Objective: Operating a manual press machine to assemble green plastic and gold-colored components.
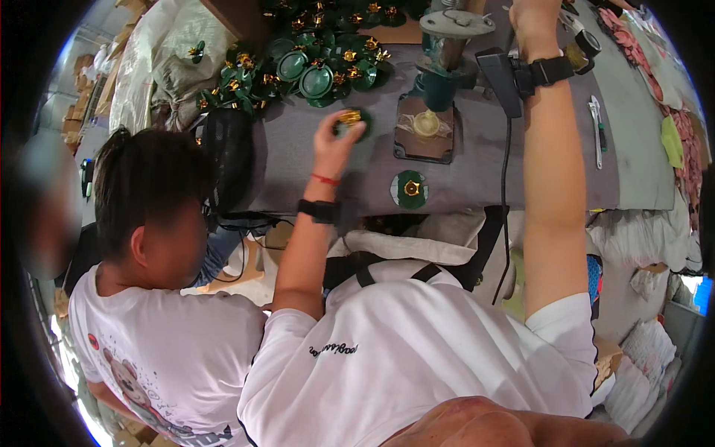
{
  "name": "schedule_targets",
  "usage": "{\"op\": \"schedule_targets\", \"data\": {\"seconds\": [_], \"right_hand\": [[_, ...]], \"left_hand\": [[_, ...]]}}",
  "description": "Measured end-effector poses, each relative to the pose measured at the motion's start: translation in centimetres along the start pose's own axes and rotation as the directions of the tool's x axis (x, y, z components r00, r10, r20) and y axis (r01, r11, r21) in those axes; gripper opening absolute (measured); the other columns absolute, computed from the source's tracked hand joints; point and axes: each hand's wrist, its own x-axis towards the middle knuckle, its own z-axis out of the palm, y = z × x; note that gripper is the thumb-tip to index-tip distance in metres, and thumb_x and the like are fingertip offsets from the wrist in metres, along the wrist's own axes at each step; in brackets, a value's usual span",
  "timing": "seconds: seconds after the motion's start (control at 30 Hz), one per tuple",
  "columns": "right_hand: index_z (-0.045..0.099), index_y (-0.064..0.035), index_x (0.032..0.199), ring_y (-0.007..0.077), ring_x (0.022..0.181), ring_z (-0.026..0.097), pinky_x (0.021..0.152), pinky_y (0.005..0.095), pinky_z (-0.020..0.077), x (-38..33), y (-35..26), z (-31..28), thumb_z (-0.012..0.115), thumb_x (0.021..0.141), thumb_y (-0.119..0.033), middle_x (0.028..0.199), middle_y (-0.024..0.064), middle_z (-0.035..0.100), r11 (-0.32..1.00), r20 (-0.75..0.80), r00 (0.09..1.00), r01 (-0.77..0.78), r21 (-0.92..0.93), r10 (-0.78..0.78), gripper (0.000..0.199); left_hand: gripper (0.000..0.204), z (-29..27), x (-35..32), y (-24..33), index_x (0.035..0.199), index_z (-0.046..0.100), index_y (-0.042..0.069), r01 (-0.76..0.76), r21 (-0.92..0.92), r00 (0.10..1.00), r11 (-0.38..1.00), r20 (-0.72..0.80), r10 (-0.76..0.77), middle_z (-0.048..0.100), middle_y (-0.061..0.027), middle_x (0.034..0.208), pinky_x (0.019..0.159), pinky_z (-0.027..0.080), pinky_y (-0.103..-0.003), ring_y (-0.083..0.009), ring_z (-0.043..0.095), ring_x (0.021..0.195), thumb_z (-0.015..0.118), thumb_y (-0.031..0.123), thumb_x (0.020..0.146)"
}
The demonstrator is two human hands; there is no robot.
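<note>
My left hand (335, 145) is closed on a dark green disc with a gold centrepiece (350, 117), held over the grey cloth between the pile and the hand press. My right arm reaches up past the green press (437, 78); my right hand (535, 26) is at the top edge, its fingers mostly cut off, so its hold is hidden. Under the press column, a pale round die (427, 124) sits on a dark-edged base plate (422, 152). Nearer to me, another green disc with a gold centre (410, 189) lies on the cloth.
Many green discs with gold pieces (316, 80) are heaped at the back left. A wrench (596, 134) lies at the right. A black cable (507, 201) hangs down by my right arm. Another person (160, 298) sits close on my left beside a black bag (229, 160).
</note>
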Motion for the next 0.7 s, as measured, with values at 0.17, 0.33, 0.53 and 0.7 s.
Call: {"op": "schedule_targets", "data": {"seconds": [0.17,0.33,0.53,0.7], "right_hand": [[0.053,-0.0108,0.075,0.0050,0.050,0.039,0.043,0.0205,0.0293,0.5,0.8,0.2,0.050,0.098,-0.035,0.059,-0.0049,0.043,0.998,0.054,0.998,0.015,0.066,-0.018,0.034],[0.054,-0.0042,0.079,0.0108,0.054,0.045,0.053,0.0244,0.0356,-2.8,-4.0,-0.1,0.046,0.096,-0.024,0.063,0.0010,0.049,0.994,0.135,0.985,0.108,0.007,-0.108,0.028],[0.056,-0.0057,0.086,0.0381,0.108,0.061,0.105,0.0511,0.0334,-22.0,-4.5,-7.8,0.040,0.097,-0.026,0.102,0.0243,0.067,0.858,0.264,0.830,0.513,-0.016,-0.491,0.028],[0.052,-0.0077,0.083,0.0404,0.099,0.065,0.102,0.0517,0.0358,-28.2,-0.7,-14.3,0.047,0.093,-0.019,0.100,0.0193,0.068,0.641,0.555,0.802,0.547,-0.538,-0.219,0.016]], "left_hand": [[0.043,9.7,-0.2,-0.1,0.110,0.069,0.008,-0.209,0.327,0.968,0.922,0.205,0.147,0.045,-0.0252,0.137,0.104,0.035,-0.045,-0.0399,0.041,0.128,0.079,0.030,0.075],[0.043,11.6,-0.1,-0.5,0.111,0.070,0.014,-0.126,0.360,0.975,0.924,0.215,0.049,0.042,-0.0206,0.141,0.107,0.032,-0.045,-0.0403,0.037,0.129,0.077,0.035,0.074],[0.049,10.8,0.1,-1.5,0.118,0.066,0.013,-0.245,0.359,0.940,0.901,0.315,0.130,0.040,-0.0187,0.144,0.109,0.028,-0.048,-0.0404,0.031,0.132,0.077,0.037,0.077],[0.056,10.8,0.2,-0.8,0.122,0.060,0.010,-0.261,0.310,0.929,0.914,0.339,0.150,0.042,-0.0187,0.142,0.109,0.026,-0.049,-0.0402,0.032,0.133,0.077,0.035,0.075]]}}
